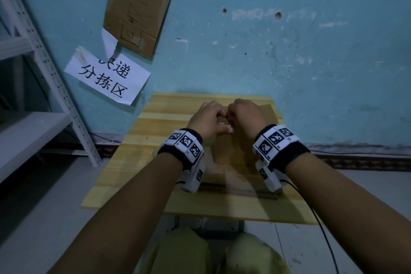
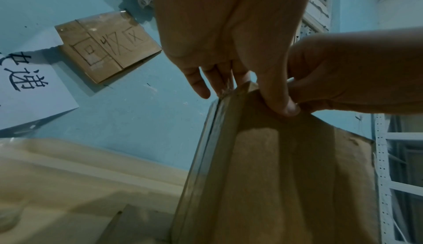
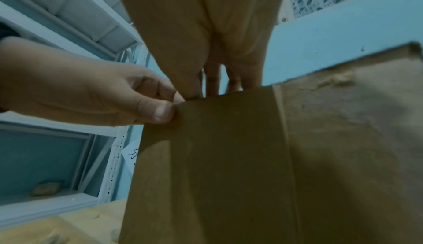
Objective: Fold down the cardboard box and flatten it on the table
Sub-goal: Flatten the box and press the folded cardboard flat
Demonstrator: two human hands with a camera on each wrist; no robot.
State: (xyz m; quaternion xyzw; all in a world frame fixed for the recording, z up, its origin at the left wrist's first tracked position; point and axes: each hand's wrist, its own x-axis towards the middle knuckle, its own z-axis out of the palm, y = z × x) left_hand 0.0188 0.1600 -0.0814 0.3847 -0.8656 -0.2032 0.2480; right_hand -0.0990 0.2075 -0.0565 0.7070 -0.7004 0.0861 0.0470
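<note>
Pale slatted wooden table [image 1: 138,158] butts scuffed blue wall [image 1: 289,62] at 12 o'clock; white perforated metal shelving [image 1: 51,73] close at 9 o'clock; bare tabletop strip left of box, floor open at 3 o'clock. Brown cardboard box [image 1: 235,153] at table centre-right, upright, plain panels with vertical creases, torn patch on one flap. Left hand [image 1: 209,120] and right hand [image 1: 246,115] touching, each pinching box's top edge, thumb against fingers.
</note>
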